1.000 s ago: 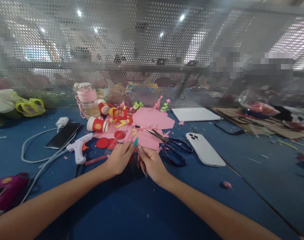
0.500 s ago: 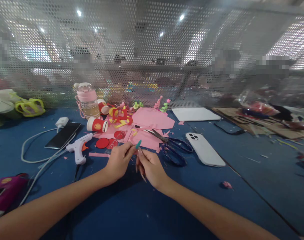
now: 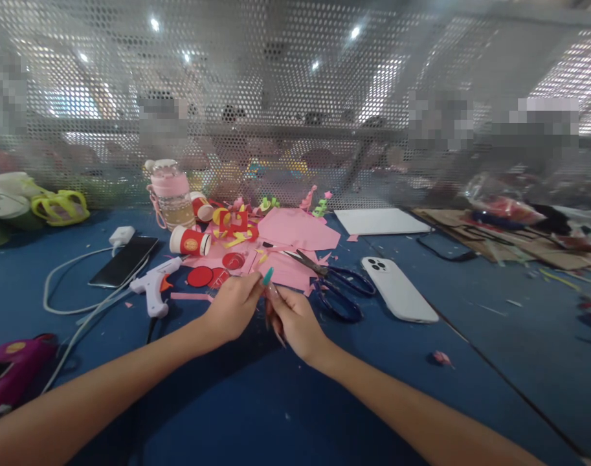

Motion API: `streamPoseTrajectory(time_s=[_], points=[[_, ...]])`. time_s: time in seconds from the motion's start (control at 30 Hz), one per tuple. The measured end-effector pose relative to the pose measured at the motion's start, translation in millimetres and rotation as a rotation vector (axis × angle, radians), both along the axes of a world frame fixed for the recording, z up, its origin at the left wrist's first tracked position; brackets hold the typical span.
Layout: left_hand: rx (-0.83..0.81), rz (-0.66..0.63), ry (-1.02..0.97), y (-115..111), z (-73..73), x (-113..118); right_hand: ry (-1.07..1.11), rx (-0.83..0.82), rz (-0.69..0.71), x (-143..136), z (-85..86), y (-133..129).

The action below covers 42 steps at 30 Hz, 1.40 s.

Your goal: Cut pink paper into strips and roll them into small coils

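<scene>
My left hand (image 3: pixel 234 307) and my right hand (image 3: pixel 298 323) meet at the fingertips above the blue table, both pinched. A teal fingernail shows at the left thumb; whatever lies between the fingers is too small or hidden to name. Just behind them are pink paper sheets (image 3: pixel 298 228) and partly open scissors (image 3: pixel 341 285) with dark blue handles. Red discs (image 3: pixel 200 276) and a pink strip (image 3: pixel 191 296) lie near my left hand. Beyond are a red paper cup (image 3: pixel 190 241) on its side and curled red and yellow paper pieces (image 3: pixel 233 223).
A glue gun (image 3: pixel 153 285), black phone (image 3: pixel 124 261) and white cable (image 3: pixel 76 312) lie left, below a pink-lidded bottle (image 3: pixel 171 194). On the right are a white phone (image 3: pixel 399 288), white sheet (image 3: pixel 380 221) and cardboard (image 3: pixel 463 236). A perforated metal screen (image 3: pixel 285 84) stands behind.
Both hands stay together; their fingers have shifted slightly, with the teal nail a little higher and further left. The objects on the table keep their places.
</scene>
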<state>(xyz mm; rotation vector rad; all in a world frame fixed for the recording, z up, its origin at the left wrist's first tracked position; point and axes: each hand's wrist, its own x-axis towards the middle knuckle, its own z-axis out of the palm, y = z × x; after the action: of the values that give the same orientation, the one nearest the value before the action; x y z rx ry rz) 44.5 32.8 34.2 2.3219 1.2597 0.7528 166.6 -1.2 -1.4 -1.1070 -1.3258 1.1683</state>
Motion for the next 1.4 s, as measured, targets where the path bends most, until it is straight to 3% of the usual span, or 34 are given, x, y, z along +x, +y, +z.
streamPoseTrajectory(time_s=[0.33,0.83,1.1,1.4], points=[[0.015,0.069,-0.142,-9.6,-5.2,2.5,0.013,-0.008,0.010,-3.3,3.3,-6.6],[0.106,0.109,-0.019,-7.3,-7.2,-0.1,-0.133,0.119,0.022,1.9,4.4,-4.3],[-0.037,-0.019,-0.170,-6.4,-9.6,-1.2,-0.100,0.071,-0.014,0.1,3.1,-4.8],[-0.076,-0.019,-0.256,-9.1,-12.5,0.3,-0.042,0.058,0.007,-0.7,5.0,-8.2]])
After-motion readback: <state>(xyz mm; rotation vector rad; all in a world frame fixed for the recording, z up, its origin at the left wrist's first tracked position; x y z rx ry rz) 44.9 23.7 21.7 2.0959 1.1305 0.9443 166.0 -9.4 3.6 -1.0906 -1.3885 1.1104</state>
